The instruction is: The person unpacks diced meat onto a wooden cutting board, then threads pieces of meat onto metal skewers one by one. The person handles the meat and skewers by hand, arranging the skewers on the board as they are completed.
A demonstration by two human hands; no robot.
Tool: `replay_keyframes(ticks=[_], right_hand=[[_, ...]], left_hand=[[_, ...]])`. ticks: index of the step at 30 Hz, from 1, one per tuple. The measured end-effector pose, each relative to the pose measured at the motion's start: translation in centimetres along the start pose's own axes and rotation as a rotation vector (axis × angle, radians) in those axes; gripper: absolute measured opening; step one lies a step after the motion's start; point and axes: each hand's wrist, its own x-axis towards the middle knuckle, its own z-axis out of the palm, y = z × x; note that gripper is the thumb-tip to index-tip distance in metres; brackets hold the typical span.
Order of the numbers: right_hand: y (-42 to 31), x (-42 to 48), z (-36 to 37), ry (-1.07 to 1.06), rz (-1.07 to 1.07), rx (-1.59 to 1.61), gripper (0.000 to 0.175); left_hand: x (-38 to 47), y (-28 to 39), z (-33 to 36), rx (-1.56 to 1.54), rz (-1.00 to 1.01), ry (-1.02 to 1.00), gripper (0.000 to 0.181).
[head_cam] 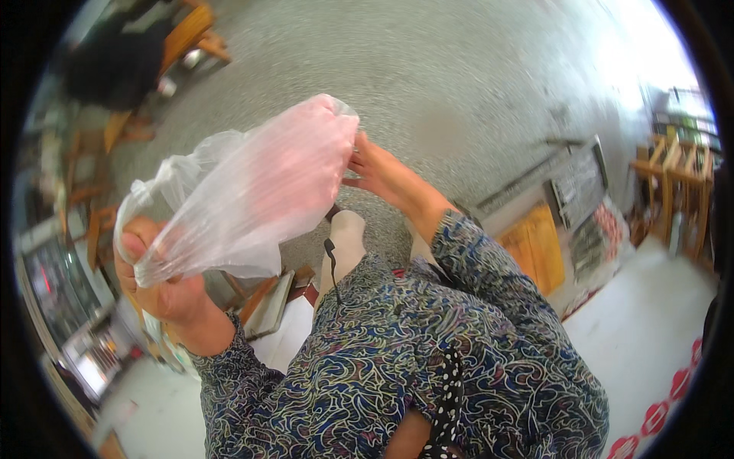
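My left hand (pixel 172 298) is closed around the gathered handle part of a thin, translucent white plastic bag (pixel 223 212). Inside the bag shows a pink thing (pixel 292 166), blurred by the film; its kind cannot be told. Stretched out across the view, the bag rises from my left hand towards the upper right. At its far right edge is my right hand (pixel 381 172), fingers spread, with the tips partly hidden by the bag. Whether those fingers grip the film cannot be seen.
Grey speckled floor (pixel 436 74) spreads ahead of me. To the right lie a yellow wooden board (pixel 530 246) and a dark framed panel (pixel 579 181), with a wooden stool (pixel 674 178) beyond. Wooden furniture (pixel 192 31) stands at the upper left. White surfaces (pixel 648 304) flank my body.
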Motion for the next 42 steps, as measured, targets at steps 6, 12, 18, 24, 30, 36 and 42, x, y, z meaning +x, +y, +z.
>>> replay_keyframes(ticks=[6,12,18,24,30,36,42], right_hand=[[-4.0,-8.3,-12.3,0.373,-0.171,0.183,0.053],[-1.4,-16.4,-19.3,0.525,-0.377,0.373,0.034],[4.4,-23.4,-19.2,0.735,-0.704,0.579,0.03],[11.4,-31.3,-23.5,1.079,-0.937,0.683,0.039],[16.3,-43.7,-26.9,1.554,-0.981,0.65,0.04],[19.7,-55.8,-32.9,1.814,-0.996,0.38,0.029],[18.7,-56.8,-39.0,2.275,-0.397,-0.306,0.027]], left_hand=[[-2.8,-3.0,13.7,-0.123,-0.209,-0.398,0.033],[-2.8,-5.4,23.7,-0.154,-0.282,-0.805,0.038],[-4.6,-7.6,31.1,-0.233,-0.38,-1.256,0.036],[-13.0,-12.6,42.2,-0.162,-0.455,-1.656,0.034],[-26.4,-16.2,50.0,-0.141,-0.499,-1.88,0.031],[-40.4,-17.3,54.9,-0.069,-0.472,-1.941,0.037],[-49.6,-26.6,59.2,0.141,-0.668,-1.867,0.036]])
